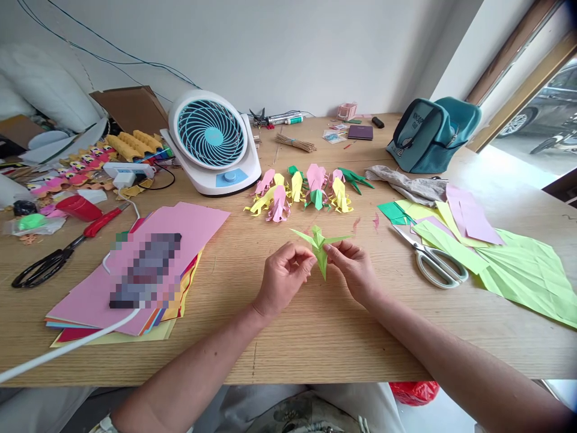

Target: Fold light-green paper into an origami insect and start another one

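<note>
A light green piece of folded paper [320, 245] with narrow points at its sides and bottom is held up over the table. My left hand [288, 273] pinches its left side, fingers curled. On the other side my right hand [354, 267] grips it between thumb and fingers. Just beyond it stands a group of finished paper foldings [315, 180] in pink, yellow and green. White-handled scissors [437, 264] lie to the right, beside loose green, yellow and pink paper sheets [455, 243].
A white fan [211, 132] stands at the back left. Pink paper sheets [193, 219] are stacked at left under a blurred dark object, with a white cable across. Black-and-red scissors [67, 249] lie farther left. A teal bag [433, 135] and grey cloth [408, 183] sit at right.
</note>
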Tool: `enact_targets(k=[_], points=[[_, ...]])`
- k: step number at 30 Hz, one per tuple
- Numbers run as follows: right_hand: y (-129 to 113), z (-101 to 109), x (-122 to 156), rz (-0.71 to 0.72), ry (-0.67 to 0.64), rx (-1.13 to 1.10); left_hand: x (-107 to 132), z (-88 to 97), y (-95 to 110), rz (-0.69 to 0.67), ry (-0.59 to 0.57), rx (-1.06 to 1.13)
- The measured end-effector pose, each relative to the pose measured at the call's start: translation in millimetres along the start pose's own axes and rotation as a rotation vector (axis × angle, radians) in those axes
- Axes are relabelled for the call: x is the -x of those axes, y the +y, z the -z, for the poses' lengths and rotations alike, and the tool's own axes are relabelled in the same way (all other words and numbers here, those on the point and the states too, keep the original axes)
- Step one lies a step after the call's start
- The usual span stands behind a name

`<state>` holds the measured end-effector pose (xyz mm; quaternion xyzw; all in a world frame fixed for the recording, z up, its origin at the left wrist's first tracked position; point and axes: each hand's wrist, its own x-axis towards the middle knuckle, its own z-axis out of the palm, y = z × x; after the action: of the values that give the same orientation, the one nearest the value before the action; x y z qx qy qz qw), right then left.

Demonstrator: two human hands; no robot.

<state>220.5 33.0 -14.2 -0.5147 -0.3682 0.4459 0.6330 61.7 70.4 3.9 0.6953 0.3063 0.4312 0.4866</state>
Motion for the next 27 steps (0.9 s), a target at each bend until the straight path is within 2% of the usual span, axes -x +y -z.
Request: enact_targets(k=[2,4,7,12,15,20,22,24,27], points=[[1.7,0.1,-0.7,0.059,0.014,0.050,3.0,-1.1,2.4,-0.140,0.035,-0.125],[5.4,0.8,-1.2,0.121,0.043,0.110,3.9,-1.2,2.0,-0.220,0.085,-0.226],[10.6,2.0,-1.5,0.204,0.063,0.205,3.4,-1.3,-1.4,-0.239,0.074,-0.302],[8.1,-1.5,1.6,0.254,0.002,0.193,4.0,-4.7,-6.7,-0.215,0.003,-0.228],[4.1,-5.3,4.3,0.241,-0.064,0.136,2.7,-6.0,-9.8,-0.135,0.009,-0.101],[0.3,-6.6,10.1,0.360,-0.215,0.296,-5.9,-3.8,-14.2,0.143,0.059,0.325],[-1.5,-6.5,12.5,0.355,-0.278,0.305,-9.5,-2.3,-14.8,0.214,0.101,0.450],[-4.0,-6.4,13.3,0.302,-0.254,0.231,-12.1,-0.6,-14.5,0.263,0.139,0.516],[-8.6,-5.5,10.9,0.217,-0.096,0.103,-14.1,1.8,-12.7,0.322,0.196,0.550]])
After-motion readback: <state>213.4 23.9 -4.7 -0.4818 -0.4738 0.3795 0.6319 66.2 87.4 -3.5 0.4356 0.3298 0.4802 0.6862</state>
